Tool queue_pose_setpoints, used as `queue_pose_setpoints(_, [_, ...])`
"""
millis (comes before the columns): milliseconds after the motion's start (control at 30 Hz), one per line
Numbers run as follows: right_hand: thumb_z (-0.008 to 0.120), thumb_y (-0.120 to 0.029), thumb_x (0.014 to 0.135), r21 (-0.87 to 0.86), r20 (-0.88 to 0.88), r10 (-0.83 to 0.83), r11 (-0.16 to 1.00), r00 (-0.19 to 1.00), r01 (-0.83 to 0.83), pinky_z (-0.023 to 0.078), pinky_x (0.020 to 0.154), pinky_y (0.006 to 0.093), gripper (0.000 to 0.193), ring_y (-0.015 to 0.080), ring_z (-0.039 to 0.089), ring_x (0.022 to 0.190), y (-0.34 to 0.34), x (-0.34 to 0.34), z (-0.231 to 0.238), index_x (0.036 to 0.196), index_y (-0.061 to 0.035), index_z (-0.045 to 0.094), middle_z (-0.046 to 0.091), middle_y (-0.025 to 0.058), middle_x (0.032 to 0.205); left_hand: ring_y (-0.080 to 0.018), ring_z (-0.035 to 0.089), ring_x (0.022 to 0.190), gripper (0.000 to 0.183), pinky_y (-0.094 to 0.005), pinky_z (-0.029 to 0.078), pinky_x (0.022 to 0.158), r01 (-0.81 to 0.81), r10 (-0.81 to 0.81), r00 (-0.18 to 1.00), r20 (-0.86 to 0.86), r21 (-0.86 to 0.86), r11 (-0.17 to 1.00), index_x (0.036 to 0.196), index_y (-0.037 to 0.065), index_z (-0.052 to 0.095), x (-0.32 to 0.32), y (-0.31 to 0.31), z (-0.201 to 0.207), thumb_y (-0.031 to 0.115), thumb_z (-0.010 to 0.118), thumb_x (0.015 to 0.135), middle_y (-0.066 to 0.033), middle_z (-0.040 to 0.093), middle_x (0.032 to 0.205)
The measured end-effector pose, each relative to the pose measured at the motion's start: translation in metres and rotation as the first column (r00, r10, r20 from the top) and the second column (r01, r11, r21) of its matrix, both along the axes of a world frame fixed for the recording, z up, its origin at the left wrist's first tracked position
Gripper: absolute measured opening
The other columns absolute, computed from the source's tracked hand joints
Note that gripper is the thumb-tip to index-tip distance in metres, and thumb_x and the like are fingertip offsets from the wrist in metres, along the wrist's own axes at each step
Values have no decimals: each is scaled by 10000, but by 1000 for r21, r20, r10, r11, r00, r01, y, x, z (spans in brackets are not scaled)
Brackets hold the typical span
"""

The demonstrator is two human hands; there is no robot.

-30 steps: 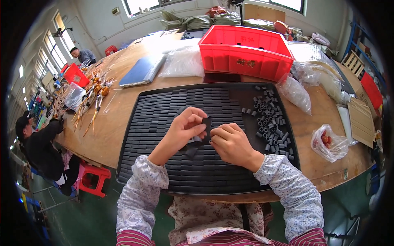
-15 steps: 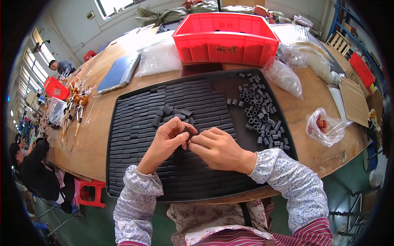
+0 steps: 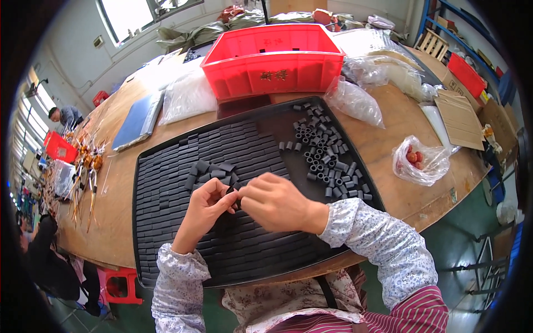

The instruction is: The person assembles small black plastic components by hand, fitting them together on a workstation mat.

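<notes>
Pinching a small black piece [image 3: 231, 190] between thumb and forefinger, the left hand [image 3: 202, 212] works above the front middle of a dark tray [image 3: 292, 175]. Most of that piece is covered by the fingers, so its full shape is hard to make out. The right hand [image 3: 280, 204] meets it from the other side, its fingers curled and pressed together; their tips turn away behind the knuckles, and I cannot tell whether they grip the same piece or only touch it. A dark bit shows just below the fingertips, too small to tell apart from the rows behind it.

Under both hands run close-set rows of black blocks [image 3: 166, 186], partly hidden by the wrists and floral sleeves [image 3: 383, 250]. A loose heap of black pieces [image 3: 211, 168] lies on the rows just beyond the left hand, its near edge covered by the fingers. Short black tubes [image 3: 319, 147] lie scattered toward the tray's right side, some end-on with their holes showing.

Behind the tray, a red bin [image 3: 244, 80] hides most of its contents behind its front wall; only a few dark specks show. At the far left, a dark-clothed person [image 3: 61, 272] is partly lost in the black fisheye rim.
</notes>
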State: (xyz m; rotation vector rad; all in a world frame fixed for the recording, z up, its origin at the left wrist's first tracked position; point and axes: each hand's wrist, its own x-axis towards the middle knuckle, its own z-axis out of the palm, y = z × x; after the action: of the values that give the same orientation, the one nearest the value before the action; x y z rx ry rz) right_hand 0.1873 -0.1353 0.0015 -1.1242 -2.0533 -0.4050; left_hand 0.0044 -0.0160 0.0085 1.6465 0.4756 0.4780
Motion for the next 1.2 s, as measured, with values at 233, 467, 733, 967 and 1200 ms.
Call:
queue_pose_setpoints(233, [672, -133, 854, 69, -163, -526, 838, 834, 542, 474, 767, 413, 120, 299, 657, 876, 24, 96, 36, 941, -70, 619, 669, 82, 936, -96, 646, 788, 182, -232, 559, 688, -28, 27, 1000, -10, -39, 999, 851, 38, 527, 0, -2, 5, 84, 655, 973, -97, 695, 937])
queue_pose_setpoints(467, [642, -281, 907, -123, 108, -898, 413, 426, 902, 483, 878, 399, 337, 266, 671, 1029, 29, 186, -6, 1199, -120, 596, 666, 91, 1146, -103, 647, 791, 168, -240, 564, 686, 2, -2, 1000, -30, 8, 1000, 856, 46, 547, 2, -4, 8, 95, 663, 968, -103, 694, 934])
queue_pose_setpoints(733, [601, -317, 919, -270, 55, -981, 162, 184, 949, 448, 948, 429, 355, 292, 632, 1113, 10, 195, 7, 1082, -10, 672, 721, 153, 1025, -106, 643, 804, 161, -237, 559, 689, -1, 1, 1000, -30, 7, 1000, 856, 43, 555, 5, -7, 7, 85, 669, 962, -98, 687, 926])
queue_pose_setpoints(967, [608, -282, 889, -286, 11, -996, 79, 86, 955, 311, 980, 569, 265, 287, 504, 1220, -1, 174, 20, 923, -50, 731, 729, 138, 956, -91, 635, 796, 152, -233, 552, 687, -2, 3, 999, -42, 28, 1000, 875, 35, 564, 1, -6, 7, 94, 678, 957, -97, 696, 933])
queue_pose_setpoints(1200, [696, -205, 805, 154, -61, -900, 418, 431, 895, 377, 869, 473, 131, 273, 540, 1065, 18, 117, 19, 846, -92, 645, 648, 63, 901, -86, 635, 803, 153, -232, 554, 698, -22, 22, 1000, -14, 9, 1000, 924, 36, 557, 4, -6, 5, 80, 703, 936, -85, 690, 974])
